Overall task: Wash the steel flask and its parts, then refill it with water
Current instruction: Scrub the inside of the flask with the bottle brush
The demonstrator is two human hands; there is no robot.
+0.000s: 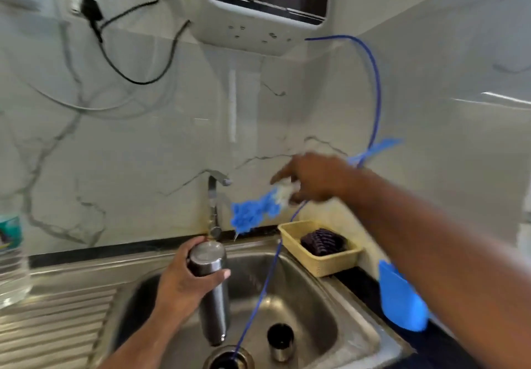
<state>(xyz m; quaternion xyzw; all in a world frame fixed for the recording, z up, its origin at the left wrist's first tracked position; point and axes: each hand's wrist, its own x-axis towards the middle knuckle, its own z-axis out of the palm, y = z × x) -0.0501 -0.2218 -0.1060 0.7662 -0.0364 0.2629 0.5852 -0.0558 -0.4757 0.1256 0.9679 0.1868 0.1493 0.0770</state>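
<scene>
Head view. Left hand [186,279]: grip clamped round the upper part of the brushed-steel cylindrical flask [216,311], thumb across its front. Flask is held over the stainless-steel sink basin [330,308], nearly upright, flat closed end uppermost, just below the chrome tap [214,196]. Its lower end is near the round drain [227,361].

Right hand [313,179]: raised above the basin's back right, motion-blurred. Grip is closed on the blue-and-white bristled bottle brush [253,216], index finger stretched forward. Bristle head points down-left toward the tap; blue handle end shows behind the wrist.

Small steel cup-shaped flask part [281,341] stands upright on the basin floor, right of the drain, apart from the flask. Thin blue hose [377,87] runs from the white wall-mounted appliance [258,35] down into the drain.

Yellow plastic basket [324,268] sits on the bench at the basin's back right corner, dark ridged scrubber [323,240] inside. Clear plastic bottle [13,268] stands at the far left, by the ribbed steel drainboard [57,325].
</scene>
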